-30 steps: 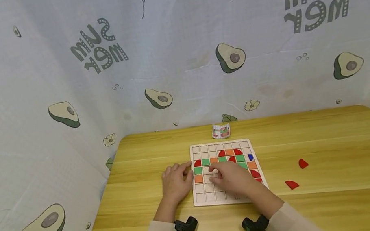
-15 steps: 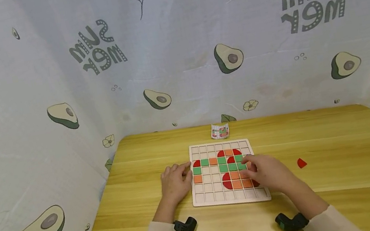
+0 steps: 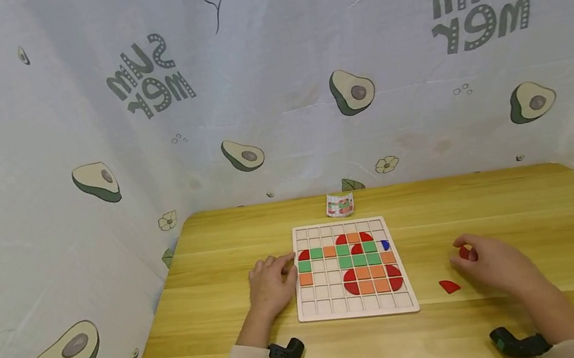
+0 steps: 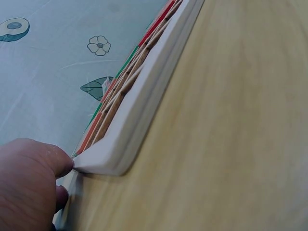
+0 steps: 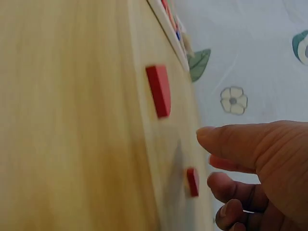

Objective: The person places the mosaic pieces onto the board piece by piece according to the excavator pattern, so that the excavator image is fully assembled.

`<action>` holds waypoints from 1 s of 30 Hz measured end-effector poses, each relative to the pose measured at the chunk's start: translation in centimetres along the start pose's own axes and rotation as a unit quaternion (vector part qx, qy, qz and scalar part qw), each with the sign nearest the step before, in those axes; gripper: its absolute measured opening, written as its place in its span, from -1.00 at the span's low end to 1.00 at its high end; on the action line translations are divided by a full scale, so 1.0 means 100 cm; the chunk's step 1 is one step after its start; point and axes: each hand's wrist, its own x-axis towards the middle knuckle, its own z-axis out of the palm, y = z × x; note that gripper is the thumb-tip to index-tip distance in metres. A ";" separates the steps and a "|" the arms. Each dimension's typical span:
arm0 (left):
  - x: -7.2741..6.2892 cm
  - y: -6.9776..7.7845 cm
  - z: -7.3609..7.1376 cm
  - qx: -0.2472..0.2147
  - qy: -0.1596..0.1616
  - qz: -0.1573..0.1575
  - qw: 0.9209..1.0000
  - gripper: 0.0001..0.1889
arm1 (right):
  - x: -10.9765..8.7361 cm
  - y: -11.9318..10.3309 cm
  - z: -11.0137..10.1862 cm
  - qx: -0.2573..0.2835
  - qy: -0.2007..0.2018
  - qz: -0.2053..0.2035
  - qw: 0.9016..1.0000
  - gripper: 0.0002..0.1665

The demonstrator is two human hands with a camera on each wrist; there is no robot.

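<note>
My left hand (image 3: 271,285) rests on the table along the left side of a wooden grid board (image 3: 321,308). Its thumb (image 4: 57,159) touches the board's near corner in the left wrist view. Over a red quarter-circle tile (image 3: 464,252), right of the board, hovers my right hand (image 3: 493,264). In the right wrist view thumb and fingers are spread, and the small red tile (image 5: 193,182) lies beside them, not gripped. A second red quarter-circle tile (image 3: 449,286) lies closer to the board. Red, green and orange tiles, plus a blue half-round one (image 3: 385,245), sit in the grid.
A small curled card (image 3: 339,205) printed with a coloured pattern stands behind the board. Beyond the back edge of the wooden table (image 3: 226,228) hangs a pale curtain (image 3: 275,78) with avocado prints. Dark wrist cameras sit on both forearms.
The right hand has moved right from above the board to the farther loose red tile, uncovering the tiles in the grid. The left hand stays at the board's left edge.
</note>
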 end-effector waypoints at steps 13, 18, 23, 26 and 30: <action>-0.001 0.000 0.001 -0.008 0.002 0.000 1.000 -0.65 | -0.004 0.027 -0.001 -0.015 0.015 0.032 0.999 -0.23; 0.000 0.000 0.001 -0.008 0.006 0.004 1.000 -0.66 | -0.004 0.027 0.005 -0.011 0.029 0.013 0.999 -0.42; 0.000 -0.001 0.002 -0.006 0.006 0.004 1.000 -0.66 | -0.004 0.026 0.007 -0.001 0.032 -0.013 0.999 -0.57; 0.000 -0.001 0.002 -0.006 0.008 0.007 1.000 -0.66 | -0.004 0.025 0.006 0.004 0.031 -0.013 0.999 -0.58; -0.001 0.000 0.000 -0.013 0.011 0.009 1.000 -0.66 | -0.005 0.022 0.006 0.008 0.028 -0.013 0.999 -0.63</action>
